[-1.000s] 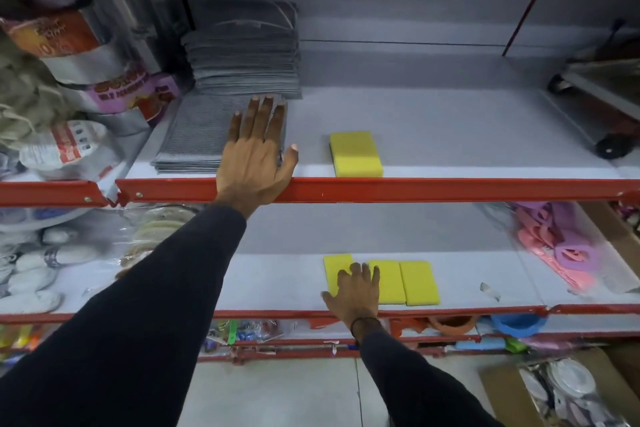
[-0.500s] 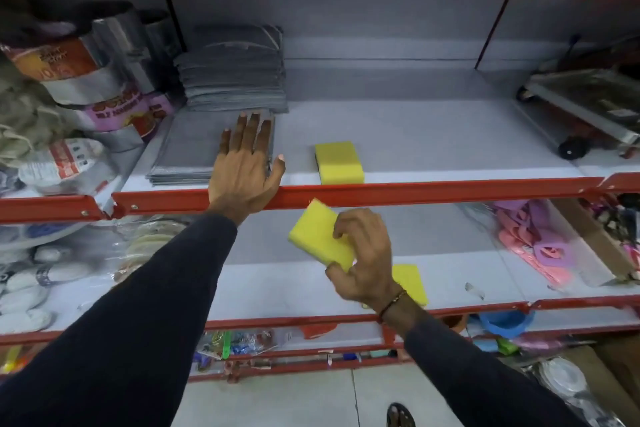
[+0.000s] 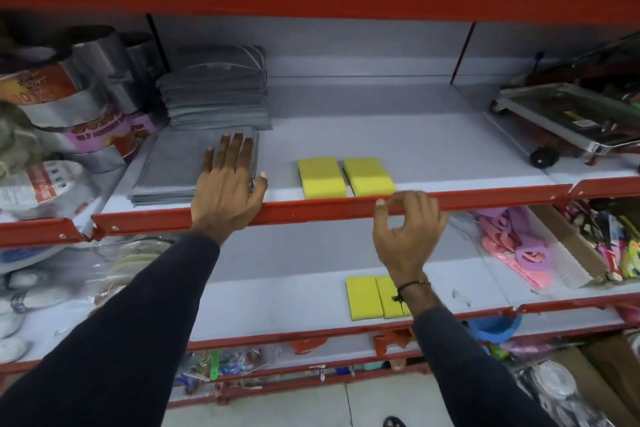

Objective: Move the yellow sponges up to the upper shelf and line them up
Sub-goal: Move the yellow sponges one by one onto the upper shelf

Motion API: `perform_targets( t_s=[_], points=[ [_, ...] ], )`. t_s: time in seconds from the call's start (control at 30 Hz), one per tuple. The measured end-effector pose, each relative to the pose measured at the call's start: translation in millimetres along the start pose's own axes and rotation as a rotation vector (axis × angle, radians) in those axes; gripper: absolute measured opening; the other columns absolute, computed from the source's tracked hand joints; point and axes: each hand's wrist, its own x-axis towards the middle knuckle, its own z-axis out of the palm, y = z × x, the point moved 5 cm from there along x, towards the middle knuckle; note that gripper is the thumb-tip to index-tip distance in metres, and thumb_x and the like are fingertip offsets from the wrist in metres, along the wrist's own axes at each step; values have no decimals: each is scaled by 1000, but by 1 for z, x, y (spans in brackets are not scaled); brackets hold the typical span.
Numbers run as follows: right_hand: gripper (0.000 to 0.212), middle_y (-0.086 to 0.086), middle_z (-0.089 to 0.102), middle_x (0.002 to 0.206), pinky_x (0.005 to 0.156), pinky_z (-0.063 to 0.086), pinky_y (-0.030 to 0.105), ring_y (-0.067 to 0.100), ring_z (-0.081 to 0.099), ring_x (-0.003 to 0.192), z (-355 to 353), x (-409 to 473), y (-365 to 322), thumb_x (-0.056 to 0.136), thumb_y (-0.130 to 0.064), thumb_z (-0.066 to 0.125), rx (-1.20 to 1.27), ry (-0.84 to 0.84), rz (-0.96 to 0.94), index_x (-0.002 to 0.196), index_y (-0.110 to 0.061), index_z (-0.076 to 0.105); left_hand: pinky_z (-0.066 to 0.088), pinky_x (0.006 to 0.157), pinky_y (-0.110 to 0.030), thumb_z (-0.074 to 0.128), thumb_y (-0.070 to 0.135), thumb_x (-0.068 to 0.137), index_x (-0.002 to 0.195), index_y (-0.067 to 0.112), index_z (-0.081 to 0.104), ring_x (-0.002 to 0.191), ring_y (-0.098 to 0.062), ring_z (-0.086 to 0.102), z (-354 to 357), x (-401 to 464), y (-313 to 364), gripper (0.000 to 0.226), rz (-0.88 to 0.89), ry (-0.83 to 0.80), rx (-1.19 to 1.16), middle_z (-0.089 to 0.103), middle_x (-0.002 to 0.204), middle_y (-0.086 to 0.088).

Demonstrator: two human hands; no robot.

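Sleeves: two dark sleeves reach in from the bottom, one from each side, both pointing up at the shelving.
Lower shelf (image 3: 277, 302): two yellow sponges lie flat here, touching side by side; the left lower sponge (image 3: 362, 298) is in full view, the right lower sponge (image 3: 389, 298) is partly covered by the right wrist and its dark bracelet (image 3: 412, 286).
Right hand (image 3: 408, 229): it hangs in front of the red rail (image 3: 311, 210) of the upper shelf, fingers loosely curled, thumb and forefinger close together, gripping nothing.
Left hand (image 3: 228, 184): palm down over the rail, fingers spread flat on a low pile of grey cloths (image 3: 173, 170), holding nothing.
Upper shelf (image 3: 433, 149): two more yellow sponges sit near the front edge, parallel, a thin gap between them; the left upper sponge (image 3: 321, 177) and the right upper sponge (image 3: 369, 175) are level with each other, just beyond the right hand's fingertips.
Further back: a taller stack of folded grey cloths (image 3: 216, 97) stands against the back, behind the low pile.
Far right: a metal tray on wheels (image 3: 568, 121) rests on the same level.
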Motion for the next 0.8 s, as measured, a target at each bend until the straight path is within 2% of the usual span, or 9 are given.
perform_targets(
  t_s=[0.07,0.13,0.2,0.27,0.33,0.4,0.53,0.67,0.8],
  points=[
    [21,-3,71,92,81,38,42,23,59,89,24,-47,29,84,-40,58,-90,-242,69,85,-21,66,12,130,-54,23,49,94,162,6,23,160,-34,16,2,2,0,81,-1,10,-3,21,172,-17],
    [42,1,72,116,98,39,46,26,59,114,60,-103,67,84,-52,51,-329,-702,154,104,-21,71,10,131,-54,22,50,94,163,8,20,161,-33,13,3,3,-1,81,-5,7,1,18,173,-15],
    [61,6,60,140,119,23,55,27,44,139,83,-159,96,86,-60,46,-568,-1125,153,125,-19,65,9,131,-53,21,51,94,164,10,18,161,-32,11,3,4,-2,81,-6,12,-1,16,174,-14],
    [65,10,50,149,124,9,61,34,33,147,96,-198,106,88,-62,47,-657,-1294,115,134,-17,58,8,131,-53,21,51,94,164,11,16,162,-31,9,5,5,-3,81,-9,7,2,13,175,-14],
    [64,14,42,153,122,12,64,43,32,145,108,-216,96,88,-59,52,-645,-1307,70,137,-18,52,6,131,-52,19,52,94,165,13,12,162,-30,6,7,6,-3,81,-14,0,18,9,175,-12],
    [59,16,38,152,115,26,60,45,42,136,119,-221,79,89,-51,57,-593,-1314,24,138,-20,47,6,131,-52,18,53,94,165,14,9,162,-29,4,8,6,-5,82,-21,-12,32,6,175,-12],
    [45,13,54,130,89,46,44,38,58,105,123,-202,41,82,-39,62,-403,-1219,-80,121,-16,58,7,131,-53,17,53,94,165,15,8,162,-29,3,6,7,-4,81,-24,-24,36,5,176,-12],
    [41,6,63,109,74,50,43,31,60,90,76,-154,-1,66,-39,62,-4,-919,-188,101,-17,61,7,131,-52,17,53,94,165,15,9,162,-30,5,4,6,-2,82,-18,-38,23,6,175,-12],
    [39,11,66,101,74,47,44,31,61,92,2,-86,-37,58,-26,62,342,-509,-301,91,-7,63,10,130,-54,20,52,93,164,12,16,161,-33,12,1,5,-1,82,-16,-25,5,14,174,-14]
  ],
)
